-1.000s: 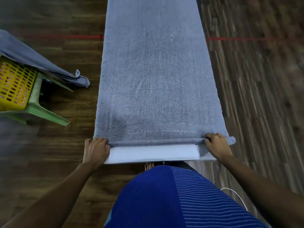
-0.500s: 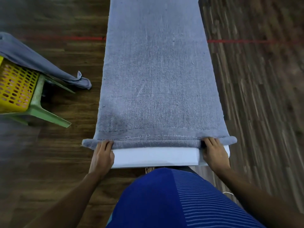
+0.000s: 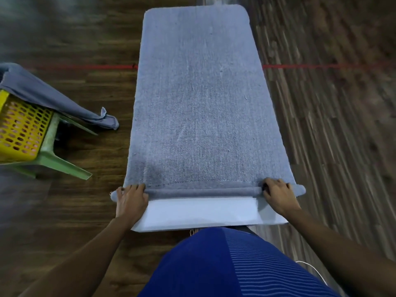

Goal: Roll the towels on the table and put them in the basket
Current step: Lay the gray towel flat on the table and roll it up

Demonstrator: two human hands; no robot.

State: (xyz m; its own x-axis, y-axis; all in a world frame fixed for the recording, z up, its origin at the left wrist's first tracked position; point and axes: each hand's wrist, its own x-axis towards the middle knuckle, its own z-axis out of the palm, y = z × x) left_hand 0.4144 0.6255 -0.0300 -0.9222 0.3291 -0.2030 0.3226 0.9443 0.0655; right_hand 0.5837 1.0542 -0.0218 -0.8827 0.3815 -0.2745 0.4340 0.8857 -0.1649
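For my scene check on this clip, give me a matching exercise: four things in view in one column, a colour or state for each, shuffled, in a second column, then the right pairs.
Column A
1. spread towel
2. basket
3. second towel
4. stool

Column B
a. green, beneath the basket
b. near edge rolled up, gripped by the left hand and the right hand
c. yellow, with perforated walls
d. draped over the basket's rim, one end hanging down

Pairs: 1-b, 2-c, 3-d, 4-a
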